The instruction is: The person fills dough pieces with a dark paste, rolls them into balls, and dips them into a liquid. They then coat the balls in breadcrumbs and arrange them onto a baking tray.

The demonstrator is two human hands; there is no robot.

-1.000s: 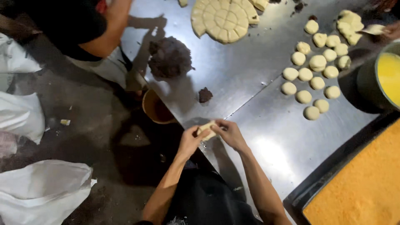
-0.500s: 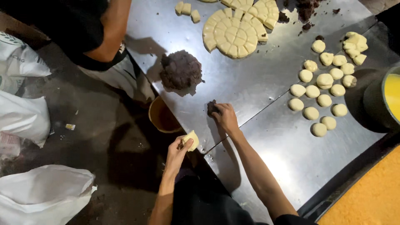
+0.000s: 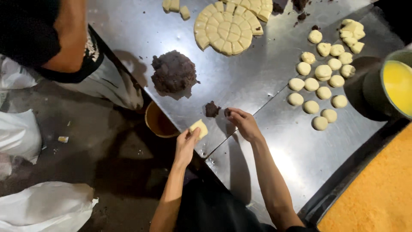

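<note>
- left hand (image 3: 185, 144) pinched on a dough piece (image 3: 199, 128), just off the surface (image 3: 266, 154) edge
- right hand (image 3: 242, 123) fingers together on a bit of dark filling (image 3: 227, 112), small filling lump (image 3: 211, 109) beside it
- farther back: big filling pile (image 3: 173, 71), dough balls (image 3: 322, 81), scored dough round (image 3: 226, 28)

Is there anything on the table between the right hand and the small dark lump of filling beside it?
Nothing visible. The right hand rests on the steel table, fingertips pinching a dark bit, and the small dark lump lies just left of them over bare metal. The left hand holds a dough piece off to the side.
</note>
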